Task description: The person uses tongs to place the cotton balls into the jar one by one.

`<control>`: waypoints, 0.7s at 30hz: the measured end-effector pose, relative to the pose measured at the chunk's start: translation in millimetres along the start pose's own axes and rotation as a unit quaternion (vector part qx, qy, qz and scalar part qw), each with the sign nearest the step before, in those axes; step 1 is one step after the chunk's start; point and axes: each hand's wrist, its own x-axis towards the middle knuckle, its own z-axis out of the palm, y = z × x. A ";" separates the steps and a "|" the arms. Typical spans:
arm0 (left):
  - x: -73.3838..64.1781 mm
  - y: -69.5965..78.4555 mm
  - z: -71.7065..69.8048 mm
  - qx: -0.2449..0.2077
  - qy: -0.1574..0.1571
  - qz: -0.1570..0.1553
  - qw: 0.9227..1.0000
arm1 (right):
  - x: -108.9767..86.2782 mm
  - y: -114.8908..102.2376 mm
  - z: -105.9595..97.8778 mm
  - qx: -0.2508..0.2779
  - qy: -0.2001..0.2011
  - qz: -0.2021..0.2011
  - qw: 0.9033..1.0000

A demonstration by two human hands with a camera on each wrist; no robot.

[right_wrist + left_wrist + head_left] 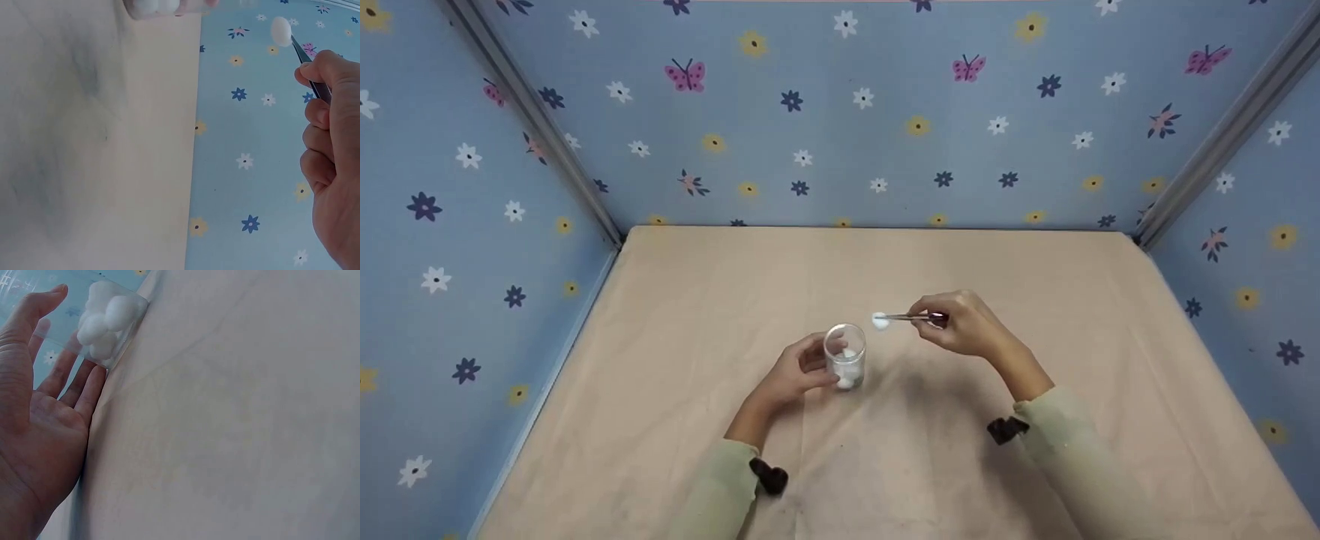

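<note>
A clear jar (846, 358) stands upright on the table, with several white cotton balls (105, 322) in its lower part. My left hand (799, 371) holds the jar from its left side, thumb in front and fingers behind. Above and to the right of the jar's mouth, my right hand (964, 322) pinches a pair of metal tweezers (907, 317). At their tips is one cotton ball (880, 321), lifted off the table and apart from the jar. The right wrist view shows that same cotton ball (281, 31) with the tweezers (304, 55) behind it.
A beige cloth (720, 285) covers the table and has faint creases. Blue flowered panels (840, 112) enclose its back and sides, with grey posts (540, 120) at the corners. Dark wrist cameras (769, 477) sit at both sleeves.
</note>
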 end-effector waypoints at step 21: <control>-0.1 1.9 1.1 -0.015 -0.002 -0.009 1.000 | 22.8 -22.4 16.9 0.008 -0.026 -0.042 0.999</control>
